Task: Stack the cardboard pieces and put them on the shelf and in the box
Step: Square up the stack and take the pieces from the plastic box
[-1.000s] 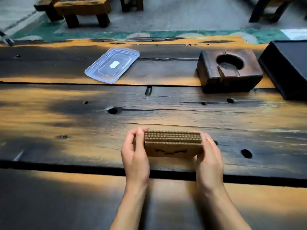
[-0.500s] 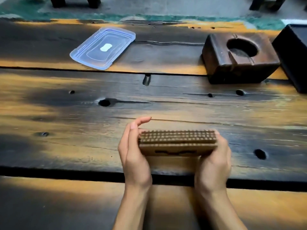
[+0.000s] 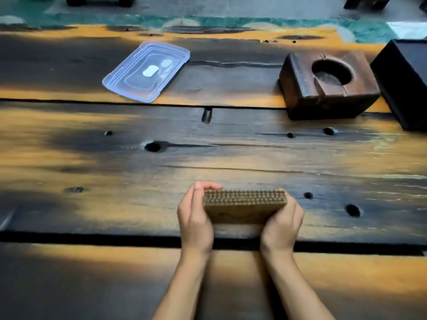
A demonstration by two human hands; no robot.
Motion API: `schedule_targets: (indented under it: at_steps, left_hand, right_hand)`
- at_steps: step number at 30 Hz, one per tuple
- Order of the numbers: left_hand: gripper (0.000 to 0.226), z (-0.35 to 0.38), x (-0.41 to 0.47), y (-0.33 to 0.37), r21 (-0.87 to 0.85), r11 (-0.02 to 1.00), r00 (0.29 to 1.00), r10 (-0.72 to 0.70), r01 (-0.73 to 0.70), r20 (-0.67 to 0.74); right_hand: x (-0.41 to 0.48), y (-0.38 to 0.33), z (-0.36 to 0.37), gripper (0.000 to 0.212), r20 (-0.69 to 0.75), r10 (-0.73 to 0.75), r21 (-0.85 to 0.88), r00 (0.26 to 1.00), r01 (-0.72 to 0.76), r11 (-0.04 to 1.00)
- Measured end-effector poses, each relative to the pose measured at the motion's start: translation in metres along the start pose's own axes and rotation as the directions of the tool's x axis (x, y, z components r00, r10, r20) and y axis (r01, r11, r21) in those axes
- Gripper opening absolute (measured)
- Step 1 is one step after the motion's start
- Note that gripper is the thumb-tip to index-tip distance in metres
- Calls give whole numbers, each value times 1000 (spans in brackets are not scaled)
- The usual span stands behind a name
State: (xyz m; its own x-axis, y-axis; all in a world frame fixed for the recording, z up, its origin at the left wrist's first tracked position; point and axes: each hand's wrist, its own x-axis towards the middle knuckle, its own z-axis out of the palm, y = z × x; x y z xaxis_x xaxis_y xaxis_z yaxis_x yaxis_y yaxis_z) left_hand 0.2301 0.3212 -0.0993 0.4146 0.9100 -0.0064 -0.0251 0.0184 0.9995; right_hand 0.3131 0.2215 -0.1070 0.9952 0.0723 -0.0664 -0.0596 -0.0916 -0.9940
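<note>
Plainly, both hands hold the cardboard stack [image 3: 245,207] between them, over the near middle of the desk [image 3: 111,172]. The left hand [image 3: 195,219] clasps the stack's left end, its fingers curled over the far top corner and its thumb lying along the near side. The right hand [image 3: 283,224] cups the right end, with the fingers wrapped round behind it and out of sight. The stack stands on its long edge, so the corrugated ends of the pieces face up as neat rows of flutes and a flat brown face turns toward the person. Whether its lower edge touches the desk I cannot tell. The desk is made of dark, weathered planks with knot holes and a deep black gap running across just nearer than the hands. Well beyond the stack, to the far left, a clear plastic lid [image 3: 146,71] lies flat and askew; a pale patch at its middle is too blurred to read. To the far right sits a dark wooden block [image 3: 323,100] with a round hollow in its top. Just beside it, at the frame's right edge, stands a black box [image 3: 406,84]. No writing on the cardboard can be made out.
</note>
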Motion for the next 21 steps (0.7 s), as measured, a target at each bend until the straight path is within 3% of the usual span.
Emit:
schedule_targets:
  at_steps: [2,3,6,9,10,12,14,16,18,21]
  left_hand:
    - [46,9,3,4,-37,988,987,-151,149,-54]
    - [46,7,0,12,-48,975,971,-221,217,-91]
    - [33,3,-18,33,-15,950,947,-312,311,-74]
    - [26,-2,-33,39,-26,923,921,-384,383,-69]
    - [25,-1,-37,44,-41,902,899,-432,431,-66]
    - [35,0,-43,59,-75,843,845,-535,533,-15]
    - [43,1,-50,78,-57,803,805,-592,593,30]
    - [42,5,-60,104,-11,778,777,-627,629,51]
    - [41,11,-79,134,1,761,757,-646,649,99]
    - [52,20,-111,179,22,742,729,-664,670,169]
  right_hand:
    - [0,-6,3,27,-42,30,-56,999,-32,998]
    - [-4,-15,2,26,2,44,-52,999,-44,998]
    - [-23,-43,-16,29,-56,21,-60,998,-24,998]
    - [-40,-62,-42,84,-72,49,-129,996,-58,990]
    - [-43,-70,-51,94,-37,-15,-157,999,9,988]
    - [-51,-93,-70,88,86,-171,-225,981,187,956]
    - [-62,-111,-89,78,193,-107,-236,975,152,960]
    - [-71,-121,-107,63,171,-5,-291,985,56,955]
    - [-78,-139,-123,55,129,-8,-323,992,50,945]
    - [-84,-164,-155,61,86,-35,-320,996,61,946]
